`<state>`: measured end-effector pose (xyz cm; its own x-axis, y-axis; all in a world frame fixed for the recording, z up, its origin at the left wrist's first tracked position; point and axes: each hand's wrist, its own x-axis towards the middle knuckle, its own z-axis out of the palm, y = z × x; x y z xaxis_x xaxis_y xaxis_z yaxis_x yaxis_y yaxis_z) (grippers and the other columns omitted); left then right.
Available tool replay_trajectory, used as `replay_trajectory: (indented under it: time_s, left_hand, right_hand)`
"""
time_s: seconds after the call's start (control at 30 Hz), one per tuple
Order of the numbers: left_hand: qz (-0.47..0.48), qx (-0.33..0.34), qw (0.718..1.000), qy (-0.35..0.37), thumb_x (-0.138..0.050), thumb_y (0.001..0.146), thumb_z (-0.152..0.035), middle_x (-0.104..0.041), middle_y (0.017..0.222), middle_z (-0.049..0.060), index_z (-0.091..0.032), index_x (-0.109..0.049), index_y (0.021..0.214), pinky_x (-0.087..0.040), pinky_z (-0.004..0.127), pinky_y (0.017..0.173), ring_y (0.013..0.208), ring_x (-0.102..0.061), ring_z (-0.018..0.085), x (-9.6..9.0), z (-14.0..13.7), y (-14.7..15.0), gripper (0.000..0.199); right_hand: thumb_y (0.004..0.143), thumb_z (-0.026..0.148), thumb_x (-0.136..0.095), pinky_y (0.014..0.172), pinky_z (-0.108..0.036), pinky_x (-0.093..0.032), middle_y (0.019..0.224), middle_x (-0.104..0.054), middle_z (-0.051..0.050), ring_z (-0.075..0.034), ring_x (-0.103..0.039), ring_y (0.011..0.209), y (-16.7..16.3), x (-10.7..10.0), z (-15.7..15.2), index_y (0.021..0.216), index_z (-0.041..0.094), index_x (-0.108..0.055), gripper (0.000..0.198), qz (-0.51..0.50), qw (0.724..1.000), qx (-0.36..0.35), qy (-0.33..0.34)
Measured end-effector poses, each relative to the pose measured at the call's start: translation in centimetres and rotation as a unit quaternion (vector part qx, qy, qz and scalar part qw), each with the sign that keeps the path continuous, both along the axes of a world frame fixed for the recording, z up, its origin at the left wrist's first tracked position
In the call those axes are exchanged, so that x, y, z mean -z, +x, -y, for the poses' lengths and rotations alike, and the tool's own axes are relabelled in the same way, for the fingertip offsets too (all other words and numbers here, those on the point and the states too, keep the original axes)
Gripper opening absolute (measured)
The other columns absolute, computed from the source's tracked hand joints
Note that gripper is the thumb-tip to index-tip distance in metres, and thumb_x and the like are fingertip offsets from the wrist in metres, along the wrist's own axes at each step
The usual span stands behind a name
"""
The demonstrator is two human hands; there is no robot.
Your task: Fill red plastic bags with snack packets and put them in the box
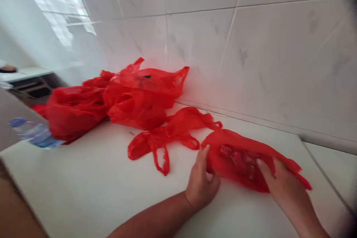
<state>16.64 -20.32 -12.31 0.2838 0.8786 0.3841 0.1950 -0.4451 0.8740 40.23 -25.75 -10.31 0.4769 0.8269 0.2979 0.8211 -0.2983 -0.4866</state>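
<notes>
Red bag [237, 158] lay between the loosely open left hand [201, 181] and the right hand [291, 189], which gripped it, seemingly for steadiness.

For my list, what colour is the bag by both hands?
Red; the bag shows in the head view.

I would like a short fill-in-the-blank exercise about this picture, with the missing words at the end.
1. The right hand touches a plastic bag whose colour is ____.
2. A clear bottle shows near the picture's ____ edge.
3. The wall behind the counter is covered with large ____.

Missing words: red; left; tiles.
</notes>
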Motion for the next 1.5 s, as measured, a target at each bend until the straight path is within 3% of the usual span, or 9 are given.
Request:
replay_trajectory:
  time_s: [0.3, 0.4, 0.5, 0.77, 0.87, 1.0, 1.17, 1.37, 1.5]
  left_hand:
    - [-0.02, -0.004, 0.998, 0.057, -0.051, 0.08, -0.013, -0.052, 0.132, 0.015, -0.024, -0.021, 0.147, -0.052, 0.033, 0.078, 0.098, -0.059, 0.02, 1.0, -0.3, 0.2, 0.074]
    - [-0.015, 0.014, 0.999, 0.045, -0.05, 0.081, -0.012, -0.053, 0.129, 0.014, -0.025, -0.023, 0.146, -0.051, 0.029, 0.072, 0.093, -0.059, 0.018, 0.8, -0.5, 0.3, 0.072]
    - [-0.01, 0.021, 1.0, 0.018, -0.049, 0.081, -0.011, -0.057, 0.123, 0.011, -0.026, -0.027, 0.145, -0.05, 0.029, 0.072, 0.085, -0.058, 0.014, -0.2, -1.5, 0.5, 0.069]
    - [0.206, 0.038, 0.977, 0.029, -0.059, 0.08, -0.012, -0.062, 0.103, 0.004, -0.025, -0.039, 0.134, -0.049, 0.026, 0.076, 0.087, -0.059, 0.013, -11.8, -5.2, -0.3, 0.059]
    - [0.248, 0.05, 0.965, 0.067, -0.061, 0.079, -0.011, -0.062, 0.095, 0.003, -0.023, -0.044, 0.127, -0.05, 0.029, 0.082, 0.093, -0.06, 0.014, -15.4, -4.7, -1.0, 0.052]
    - [0.202, 0.109, 0.973, 0.019, -0.057, 0.078, -0.006, -0.062, 0.101, 0.003, -0.023, -0.048, 0.121, -0.05, 0.028, 0.084, 0.096, -0.06, 0.014, -16.2, -3.3, -1.1, 0.047]
    - [0.117, 0.159, 0.979, 0.057, -0.052, 0.079, -0.003, -0.063, 0.092, 0.0, -0.025, -0.054, 0.116, -0.051, 0.029, 0.083, 0.089, -0.062, 0.012, -15.2, -1.6, -0.3, 0.043]
    - [0.046, 0.112, 0.98, 0.16, -0.057, 0.076, 0.0, -0.068, 0.081, -0.003, -0.026, -0.062, 0.103, -0.049, 0.027, 0.074, 0.08, -0.06, 0.013, -16.0, 0.1, 0.0, 0.038]
    - [0.095, 0.231, 0.966, 0.064, -0.056, 0.076, 0.002, -0.066, 0.089, 0.0, -0.025, -0.061, 0.103, -0.052, 0.024, 0.065, 0.073, -0.061, 0.011, -15.6, 1.1, 0.5, 0.038]
  right_hand:
    - [0.075, 0.052, -0.058, 0.08, -0.039, -0.048, 0.122, -0.056, -0.014, -0.03, -0.057, 0.103, -1.9, -2.9, 4.8, 0.121, 0.017, -0.057, 0.057, 0.011, 0.963, 0.193, 0.186]
    - [0.066, 0.058, -0.067, 0.081, -0.046, -0.047, 0.133, -0.045, -0.022, -0.037, -0.048, 0.117, -0.9, -1.3, 5.0, 0.139, 0.012, -0.039, 0.091, -0.04, 0.968, 0.226, 0.103]
    - [0.071, 0.058, -0.064, 0.077, -0.042, -0.049, 0.109, -0.062, -0.016, -0.031, -0.06, 0.096, 0.8, -0.8, 4.9, 0.116, 0.014, -0.06, 0.063, -0.222, 0.953, 0.2, 0.04]
    - [0.062, 0.033, -0.081, 0.077, -0.029, -0.052, 0.078, -0.065, 0.0, -0.016, -0.062, 0.081, 0.8, -11.3, 3.6, 0.076, 0.019, -0.065, 0.025, -0.442, 0.785, 0.032, 0.433]
    - [0.066, 0.029, -0.079, 0.083, -0.029, -0.05, 0.088, -0.066, -0.001, -0.015, -0.061, 0.088, 0.4, -13.9, 3.5, 0.078, 0.02, -0.067, 0.019, -0.379, 0.779, 0.022, 0.499]
    - [0.07, 0.033, -0.078, 0.084, -0.03, -0.049, 0.109, -0.066, -0.005, -0.017, -0.06, 0.098, -0.1, -13.8, 3.0, 0.082, 0.019, -0.066, 0.022, -0.362, 0.807, 0.049, 0.464]
    - [0.082, 0.05, -0.064, 0.044, -0.019, -0.038, 0.054, -0.049, 0.006, -0.007, -0.041, 0.043, -3.3, -12.8, 2.6, 0.079, 0.022, -0.053, 0.03, -0.582, 0.709, -0.082, 0.389]
    - [0.091, 0.057, -0.046, 0.043, -0.02, -0.03, 0.053, -0.054, 0.003, -0.011, -0.042, 0.045, -9.2, -12.9, 3.9, 0.137, 0.025, -0.041, 0.056, -0.482, 0.834, -0.142, 0.228]
    - [0.086, 0.056, -0.055, 0.053, -0.024, -0.039, 0.06, -0.054, 0.003, -0.012, -0.05, 0.054, -10.5, -12.3, 3.6, 0.11, 0.02, -0.06, 0.043, -0.448, 0.855, -0.252, 0.073]
